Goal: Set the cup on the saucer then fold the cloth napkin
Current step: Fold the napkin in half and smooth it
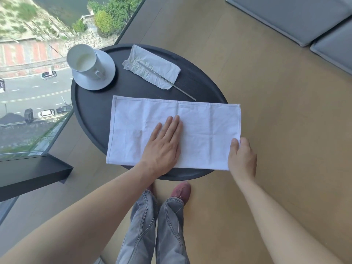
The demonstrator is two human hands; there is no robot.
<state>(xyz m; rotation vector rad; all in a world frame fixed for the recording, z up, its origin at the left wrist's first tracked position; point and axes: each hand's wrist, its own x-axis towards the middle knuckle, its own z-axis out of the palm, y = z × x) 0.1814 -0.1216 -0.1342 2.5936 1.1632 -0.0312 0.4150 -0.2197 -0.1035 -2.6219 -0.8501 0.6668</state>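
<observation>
A white cup (pixel 84 60) with a pale liquid stands upright on the white saucer (pixel 106 77) at the far left of the round black table (pixel 91 115). The white cloth napkin (pixel 200 126) lies flat as a long rectangle across the table's near half, its right end hanging past the rim. My left hand (pixel 163 143) rests flat on the napkin's middle, fingers together. My right hand (pixel 242 155) pinches the napkin's near right corner.
A crumpled paper napkin (pixel 152 67) with a thin metal utensil (pixel 171 84) across it lies at the table's far side. Floor-to-ceiling glass is at the left, a black ledge (pixel 32 174) near left, grey cushions (pixel 304 21) far right. My legs and shoes are below the table.
</observation>
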